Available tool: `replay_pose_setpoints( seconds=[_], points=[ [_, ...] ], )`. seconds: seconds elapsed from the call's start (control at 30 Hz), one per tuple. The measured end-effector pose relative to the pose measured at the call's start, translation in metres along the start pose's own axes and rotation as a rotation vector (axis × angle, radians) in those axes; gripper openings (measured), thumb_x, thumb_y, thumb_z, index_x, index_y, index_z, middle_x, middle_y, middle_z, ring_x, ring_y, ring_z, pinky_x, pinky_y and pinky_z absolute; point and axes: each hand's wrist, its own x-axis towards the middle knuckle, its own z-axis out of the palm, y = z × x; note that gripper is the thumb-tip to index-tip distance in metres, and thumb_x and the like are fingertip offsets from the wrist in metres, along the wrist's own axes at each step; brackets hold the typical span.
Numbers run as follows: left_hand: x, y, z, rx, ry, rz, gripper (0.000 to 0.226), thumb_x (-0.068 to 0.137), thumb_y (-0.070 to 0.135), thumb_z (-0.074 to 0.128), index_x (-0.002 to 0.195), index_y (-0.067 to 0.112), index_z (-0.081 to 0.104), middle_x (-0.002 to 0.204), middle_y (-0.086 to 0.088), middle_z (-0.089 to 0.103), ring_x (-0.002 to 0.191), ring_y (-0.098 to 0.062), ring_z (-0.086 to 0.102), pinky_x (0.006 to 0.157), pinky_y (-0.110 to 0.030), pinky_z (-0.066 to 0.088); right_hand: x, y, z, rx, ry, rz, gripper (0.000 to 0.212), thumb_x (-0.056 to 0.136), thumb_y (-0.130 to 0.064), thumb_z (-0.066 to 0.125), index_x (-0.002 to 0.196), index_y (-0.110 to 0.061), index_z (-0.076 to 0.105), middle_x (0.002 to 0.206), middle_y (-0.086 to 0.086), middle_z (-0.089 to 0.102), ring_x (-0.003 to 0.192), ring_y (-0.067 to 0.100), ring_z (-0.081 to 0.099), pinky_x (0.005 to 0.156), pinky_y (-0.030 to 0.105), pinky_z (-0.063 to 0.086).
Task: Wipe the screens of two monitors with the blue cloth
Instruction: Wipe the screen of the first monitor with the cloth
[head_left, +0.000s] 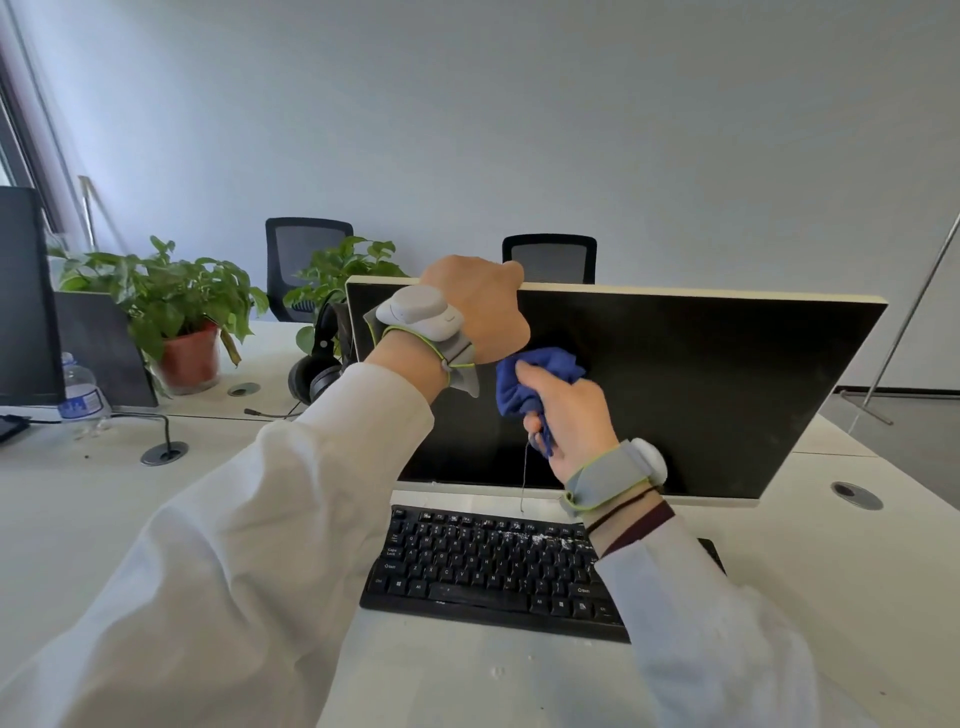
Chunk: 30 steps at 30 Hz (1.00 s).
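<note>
Carefully: my left hand (478, 306) grips the monitor (727, 389), my right hand (566, 421) clutches the cloth (535, 371); pressing hard may tip it.

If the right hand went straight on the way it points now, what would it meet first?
The dark monitor screen: the right hand points forward at it, with the blue cloth bunched in front of it. The cloth may already touch the glass; depth is unclear.

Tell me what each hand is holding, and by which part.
The left hand grips the monitor by its top edge. The right hand holds the bunched cloth by its lower end, against the screen.
</note>
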Motion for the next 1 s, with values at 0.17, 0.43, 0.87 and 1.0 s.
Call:
replay_pose_setpoints(
  seconds=[0.17, 0.43, 0.87, 1.0],
  points=[
    [-0.002, -0.003, -0.003, -0.028, -0.02, 0.01, 0.014, 0.087, 0.017, 0.049, 0.1, 0.019, 0.047, 0.085, -0.004, 0.051, 0.08, -0.027, 0.05, 0.07, -0.034, 0.037, 0.0, 0.006, -0.004, 0.023, 0.007, 0.024, 0.038, 0.091, -0.021, 0.07, 0.06, -0.01, 0.05, 0.04, 0.002, 0.039, 0.035, 0.015, 0.034, 0.038, 0.02, 0.024],
    [-0.002, -0.026, -0.013, -0.31, -0.01, -0.013, 0.031, 0.087, 0.024, 0.04, 0.109, 0.024, 0.063, 0.103, -0.002, 0.067, 0.095, -0.026, 0.058, 0.079, -0.035, 0.045, 0.0, 0.043, -0.014, -0.044, 0.08, 0.104, 0.042, 0.09, -0.024, 0.07, 0.057, -0.008, 0.049, 0.038, 0.004, 0.041, 0.033, 0.017, 0.036, 0.036, 0.021, 0.027],
    [-0.003, -0.038, -0.025, -0.367, -0.075, 0.003, 0.041, 0.087, 0.014, 0.042, 0.111, 0.03, 0.071, 0.109, 0.003, 0.071, 0.102, -0.022, 0.06, 0.089, -0.034, 0.049, -0.002, -0.001, 0.004, 0.007, 0.049, 0.001, 0.035, 0.089, -0.022, 0.071, 0.064, -0.009, 0.052, 0.04, 0.004, 0.044, 0.033, 0.015, 0.04, 0.037, 0.02, 0.028],
    [-0.003, -0.053, -0.015, -0.103, 0.024, -0.135, 0.042, 0.096, 0.037, 0.034, 0.063, 0.019, 0.054, 0.067, -0.003, 0.058, 0.066, -0.024, 0.057, 0.056, -0.028, 0.037, -0.001, 0.029, -0.011, -0.013, 0.101, 0.067, 0.038, 0.09, -0.021, 0.071, 0.061, -0.007, 0.051, 0.042, 0.005, 0.043, 0.031, 0.015, 0.039, 0.036, 0.019, 0.028]
  ],
)
